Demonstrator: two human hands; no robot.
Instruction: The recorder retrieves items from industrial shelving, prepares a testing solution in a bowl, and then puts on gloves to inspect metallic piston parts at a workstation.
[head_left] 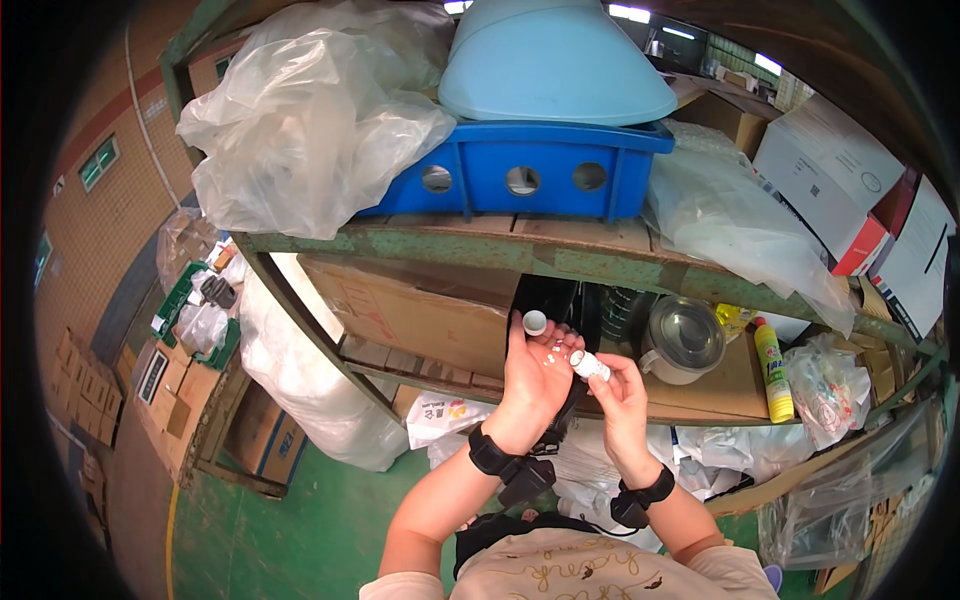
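Note:
My left hand (537, 385) is palm up in front of the middle shelf. A round white bottle cap (535, 322), hollow side showing, is held between its thumb and fingers. Several small white tablets (552, 359) lie on the palm and fingers. My right hand (622, 398) grips a small white bottle (592, 366) between thumb and fingers. The bottle is tilted, its mouth toward the left palm and close beside it. Each wrist wears a black strap with a small black box.
A lidded steel pot (684, 338) and a yellow-green spray can (772, 370) stand on the shelf to the right. Behind my left hand is a cardboard box (410, 310). Above are a blue crate (520, 170) and plastic bags (310, 130). The green shelf edge (560, 258) crosses overhead.

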